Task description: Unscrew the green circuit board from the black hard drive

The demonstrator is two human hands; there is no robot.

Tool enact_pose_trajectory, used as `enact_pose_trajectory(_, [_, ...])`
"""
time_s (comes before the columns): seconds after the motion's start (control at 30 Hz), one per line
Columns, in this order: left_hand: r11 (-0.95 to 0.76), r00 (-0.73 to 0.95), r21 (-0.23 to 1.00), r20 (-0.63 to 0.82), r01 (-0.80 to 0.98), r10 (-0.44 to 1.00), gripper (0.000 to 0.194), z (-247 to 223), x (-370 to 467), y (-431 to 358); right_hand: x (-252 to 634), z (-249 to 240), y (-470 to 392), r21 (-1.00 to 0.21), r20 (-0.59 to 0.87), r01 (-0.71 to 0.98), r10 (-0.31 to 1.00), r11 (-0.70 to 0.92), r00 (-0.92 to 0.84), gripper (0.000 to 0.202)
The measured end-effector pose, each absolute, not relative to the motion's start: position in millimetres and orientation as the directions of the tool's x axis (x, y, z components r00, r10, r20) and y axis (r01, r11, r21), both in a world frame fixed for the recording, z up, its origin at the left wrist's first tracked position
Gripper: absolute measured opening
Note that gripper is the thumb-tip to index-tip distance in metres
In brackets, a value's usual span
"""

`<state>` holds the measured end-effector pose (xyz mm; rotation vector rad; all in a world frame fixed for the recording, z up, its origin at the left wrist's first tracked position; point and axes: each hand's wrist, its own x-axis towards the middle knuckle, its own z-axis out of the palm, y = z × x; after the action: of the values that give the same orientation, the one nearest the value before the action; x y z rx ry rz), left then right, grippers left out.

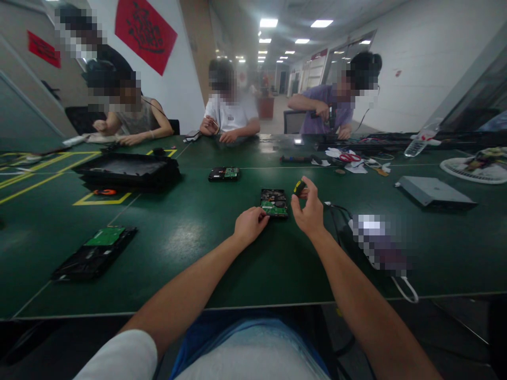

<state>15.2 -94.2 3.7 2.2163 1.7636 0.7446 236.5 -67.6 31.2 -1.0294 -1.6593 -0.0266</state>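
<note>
In front of me on the green table lies a hard drive, its black side and green circuit board facing up. My left hand pinches its near left corner with closed fingers. Just to the drive's right, my right hand grips a screwdriver with a yellow and black handle. The handle leans over the fingers, and its shaft and tip are hard to make out against the drive's right edge. A second hard drive lies farther back, left of the first.
A larger drive with a green board lies at the left, behind it a black tray and an orange tool. At the right are a phone with a cable, a grey metal box and a bottle. Several people sit across the table.
</note>
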Motion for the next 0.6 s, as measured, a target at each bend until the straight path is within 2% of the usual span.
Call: enact_pose_trajectory(0.6, [-0.249, 0.136, 0.483, 0.257, 0.84, 0.957, 0.012, 4.1, 16.8, -93.9, 236.9, 31.5, -67.4, -0.455, 0.793, 0.643, 0.608, 0.616, -0.021, 0.065])
